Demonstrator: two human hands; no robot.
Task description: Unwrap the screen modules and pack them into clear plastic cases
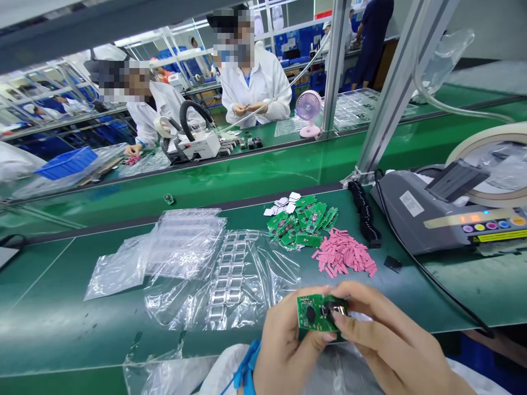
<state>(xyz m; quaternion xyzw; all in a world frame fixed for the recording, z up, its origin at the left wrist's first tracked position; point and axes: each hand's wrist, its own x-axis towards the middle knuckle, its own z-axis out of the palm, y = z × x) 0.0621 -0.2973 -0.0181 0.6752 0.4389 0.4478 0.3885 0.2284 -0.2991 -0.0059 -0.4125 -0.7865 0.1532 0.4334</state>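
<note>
A small green circuit board (315, 312) is held low in the middle of the view, above the near edge of the green bench. My left hand (284, 343) grips its left and lower edge with fingers and thumb. My right hand (387, 337) closes on its right end, where a small dark metal part sits under the fingertips. Beyond the hands lie a heap of green circuit boards (302, 222), a pile of pink strips (343, 255) and some small white pieces (284, 203).
Clear plastic bags and blister trays (193, 258) cover the bench to the left. A grey tape dispenser machine (444, 211) with a tape roll (489, 164) stands right, its black cable (428, 274) crossing the bench. Two people in white coats work across the conveyor, beside a pink fan (308, 112).
</note>
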